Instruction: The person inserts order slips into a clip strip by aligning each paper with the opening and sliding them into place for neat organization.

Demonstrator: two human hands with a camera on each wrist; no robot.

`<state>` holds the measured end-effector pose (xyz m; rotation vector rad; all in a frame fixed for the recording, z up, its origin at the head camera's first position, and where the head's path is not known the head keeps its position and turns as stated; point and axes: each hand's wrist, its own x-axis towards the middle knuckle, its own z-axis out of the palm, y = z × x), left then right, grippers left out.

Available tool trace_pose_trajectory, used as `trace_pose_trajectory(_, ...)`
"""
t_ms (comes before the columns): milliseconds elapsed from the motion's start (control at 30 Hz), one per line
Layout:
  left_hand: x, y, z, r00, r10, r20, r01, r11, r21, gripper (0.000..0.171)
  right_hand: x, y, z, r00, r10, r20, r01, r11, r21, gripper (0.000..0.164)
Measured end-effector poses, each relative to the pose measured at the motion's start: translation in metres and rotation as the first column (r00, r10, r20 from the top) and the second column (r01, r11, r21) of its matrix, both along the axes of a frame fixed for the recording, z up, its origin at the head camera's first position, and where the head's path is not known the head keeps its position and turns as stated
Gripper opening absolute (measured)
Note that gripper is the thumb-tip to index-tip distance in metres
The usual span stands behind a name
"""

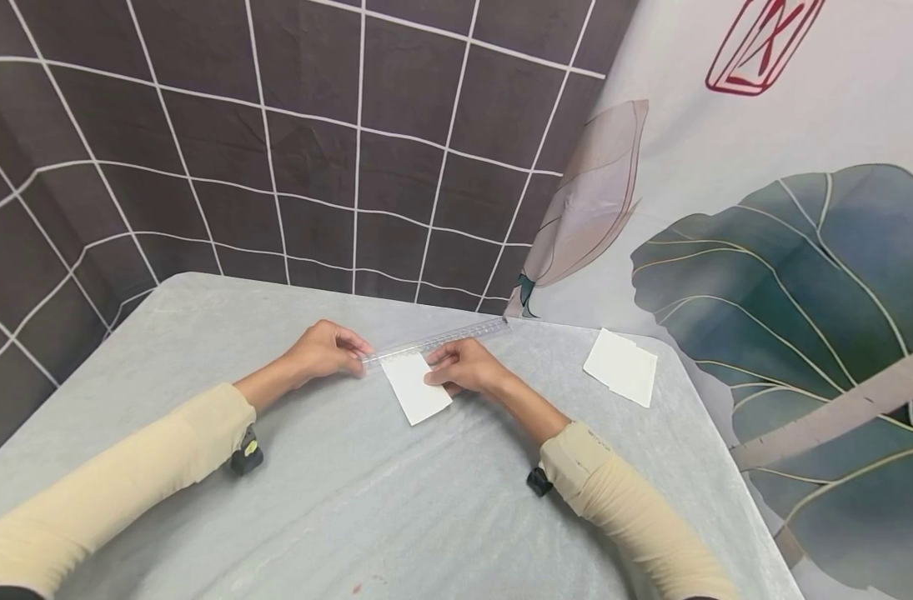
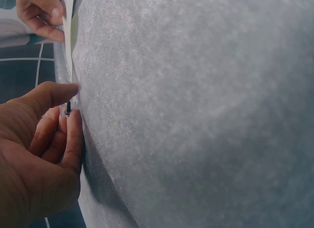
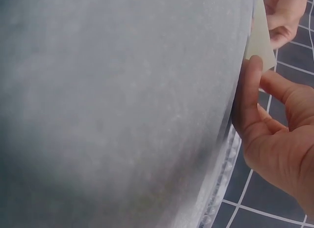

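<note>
A clear plastic ruler [image 1: 471,332] lies at a slant near the far side of the cloth-covered table. My left hand [image 1: 323,350] pinches its left end between thumb and fingers; the left wrist view shows that end at the fingertips. In my right hand [image 1: 467,367], a white piece of paper [image 1: 417,398] is pinched by its right edge. The paper's top edge meets the ruler near its left part. Seen from the right wrist, the paper [image 3: 261,43] tilts up from the table, and the ruler's ridged edge [image 3: 223,176] runs behind the hand.
Several white papers [image 1: 623,371] lie overlapped at the right of the table [image 1: 336,500], which has a pale grey cloth. A dark gridded curtain [image 1: 306,158] hangs behind, and a leaf-printed white cloth [image 1: 786,292] hangs at the right.
</note>
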<state>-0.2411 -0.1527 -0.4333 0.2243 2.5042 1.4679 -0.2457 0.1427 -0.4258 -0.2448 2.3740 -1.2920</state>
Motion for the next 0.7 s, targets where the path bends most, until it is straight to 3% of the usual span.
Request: trace_pose_trajectory(700, -0.0008, -0.0005, -0.0013, 1.000, -0.006, -0.004, 0.006, 1.000, 0.017, 0.045, 0.0000, 0.0097, 0.0003, 0.999, -0.028, 0.046, 0.031, 0.998, -0.063, 0.042)
